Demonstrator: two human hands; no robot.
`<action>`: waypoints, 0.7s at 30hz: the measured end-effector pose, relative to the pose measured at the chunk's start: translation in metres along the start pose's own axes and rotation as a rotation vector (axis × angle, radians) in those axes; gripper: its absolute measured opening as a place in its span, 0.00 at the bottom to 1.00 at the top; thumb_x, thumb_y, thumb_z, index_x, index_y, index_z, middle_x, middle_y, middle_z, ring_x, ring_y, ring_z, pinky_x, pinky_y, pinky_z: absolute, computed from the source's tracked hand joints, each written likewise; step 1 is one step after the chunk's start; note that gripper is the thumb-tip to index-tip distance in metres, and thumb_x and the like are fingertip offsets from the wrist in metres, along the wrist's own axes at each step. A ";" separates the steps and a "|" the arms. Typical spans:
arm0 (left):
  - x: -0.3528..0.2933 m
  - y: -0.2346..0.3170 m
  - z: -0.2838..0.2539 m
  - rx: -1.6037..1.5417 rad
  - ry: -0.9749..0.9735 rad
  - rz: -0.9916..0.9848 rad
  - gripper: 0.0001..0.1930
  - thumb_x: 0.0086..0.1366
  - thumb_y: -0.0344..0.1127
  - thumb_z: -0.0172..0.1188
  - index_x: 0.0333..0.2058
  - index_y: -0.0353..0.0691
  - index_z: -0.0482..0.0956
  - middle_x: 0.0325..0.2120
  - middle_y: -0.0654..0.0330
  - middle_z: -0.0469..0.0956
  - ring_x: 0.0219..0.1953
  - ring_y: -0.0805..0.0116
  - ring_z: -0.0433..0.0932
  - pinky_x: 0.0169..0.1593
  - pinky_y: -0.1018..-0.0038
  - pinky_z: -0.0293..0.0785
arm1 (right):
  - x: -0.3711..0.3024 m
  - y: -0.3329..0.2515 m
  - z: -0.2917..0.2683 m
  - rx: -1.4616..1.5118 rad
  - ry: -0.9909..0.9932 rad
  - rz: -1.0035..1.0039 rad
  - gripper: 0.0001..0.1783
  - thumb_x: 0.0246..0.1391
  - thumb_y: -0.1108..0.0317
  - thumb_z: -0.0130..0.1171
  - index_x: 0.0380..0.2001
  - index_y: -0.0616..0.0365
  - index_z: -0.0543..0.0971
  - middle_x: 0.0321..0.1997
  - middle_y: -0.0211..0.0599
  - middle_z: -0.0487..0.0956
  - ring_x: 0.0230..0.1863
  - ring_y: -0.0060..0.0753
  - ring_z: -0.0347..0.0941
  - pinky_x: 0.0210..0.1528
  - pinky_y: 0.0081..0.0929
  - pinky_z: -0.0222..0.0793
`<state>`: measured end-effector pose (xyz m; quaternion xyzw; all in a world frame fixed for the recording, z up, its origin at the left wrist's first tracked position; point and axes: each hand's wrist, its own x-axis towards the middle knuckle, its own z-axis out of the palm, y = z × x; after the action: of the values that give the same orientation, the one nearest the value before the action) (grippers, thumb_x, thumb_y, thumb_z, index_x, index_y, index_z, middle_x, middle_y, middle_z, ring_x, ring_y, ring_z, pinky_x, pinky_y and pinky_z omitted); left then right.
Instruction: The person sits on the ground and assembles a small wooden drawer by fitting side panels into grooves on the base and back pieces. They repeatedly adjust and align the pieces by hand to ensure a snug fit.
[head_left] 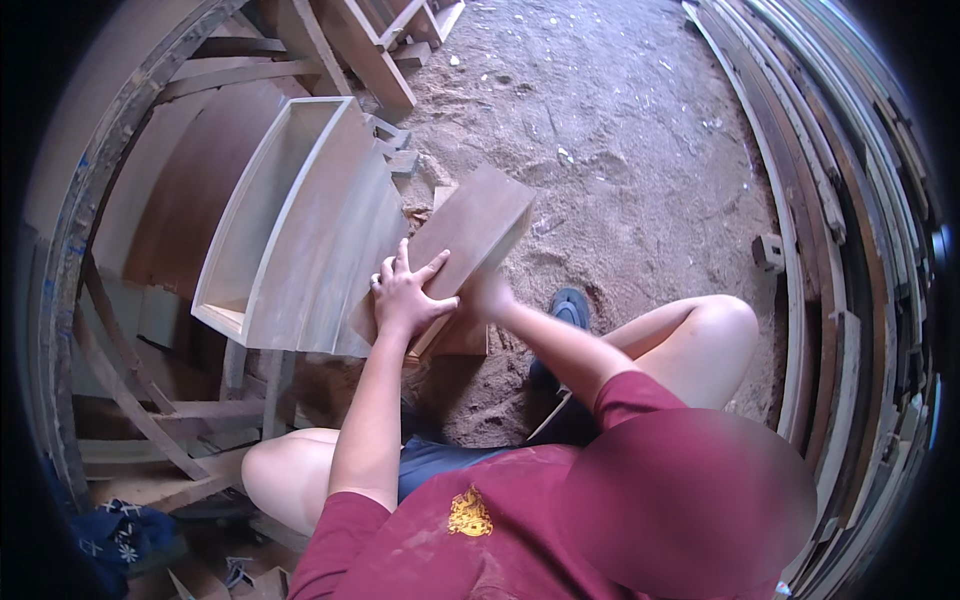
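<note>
Head view: nearer than the wooden box (472,218), a maroon shirt (545,490) bears a yellow emblem (470,512), too small to read. Left hand (405,300) spreads its fingers over the box's upper face; right hand (488,295), blurred, is at its right side, finger opening and hold impossible to tell. Left of the box, an open-fronted wooden case (318,230); beyond the box, a timber frame (370,50).

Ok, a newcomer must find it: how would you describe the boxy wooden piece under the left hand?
Start at the sandy floor and go to its left side, where a large, pale, open wooden case stands. Just right of that case is the boxy wooden piece. It is smaller and browner than the case, and the spread left hand rests on it.
</note>
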<state>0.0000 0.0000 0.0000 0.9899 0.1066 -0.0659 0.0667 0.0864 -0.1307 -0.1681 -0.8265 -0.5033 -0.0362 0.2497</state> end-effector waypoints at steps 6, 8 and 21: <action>-0.009 -0.018 0.007 -0.024 0.013 -0.017 0.48 0.41 0.65 0.72 0.65 0.83 0.64 0.73 0.54 0.50 0.70 0.49 0.56 0.69 0.45 0.53 | -0.029 -0.080 -0.002 0.088 -0.239 -0.182 0.21 0.57 0.58 0.53 0.52 0.52 0.78 0.61 0.38 0.75 0.63 0.39 0.69 0.65 0.41 0.64; -0.006 -0.020 0.010 -0.033 0.021 -0.024 0.51 0.41 0.67 0.71 0.67 0.80 0.61 0.73 0.55 0.50 0.70 0.49 0.56 0.69 0.45 0.54 | -0.025 -0.048 -0.007 0.119 -0.273 -0.244 0.19 0.58 0.61 0.51 0.51 0.52 0.78 0.60 0.39 0.75 0.63 0.41 0.69 0.66 0.41 0.64; 0.019 -0.089 0.048 -1.126 0.174 -0.012 0.49 0.65 0.78 0.30 0.69 0.44 0.61 0.66 0.43 0.65 0.67 0.49 0.64 0.71 0.53 0.50 | -0.024 0.047 -0.138 -0.002 -0.451 0.342 0.33 0.58 0.64 0.59 0.67 0.42 0.66 0.46 0.54 0.81 0.47 0.56 0.78 0.49 0.48 0.72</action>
<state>-0.0062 0.0827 -0.0602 0.8027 0.1362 0.0826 0.5747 0.1411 -0.2292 -0.0726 -0.8867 -0.3996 0.1905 0.1332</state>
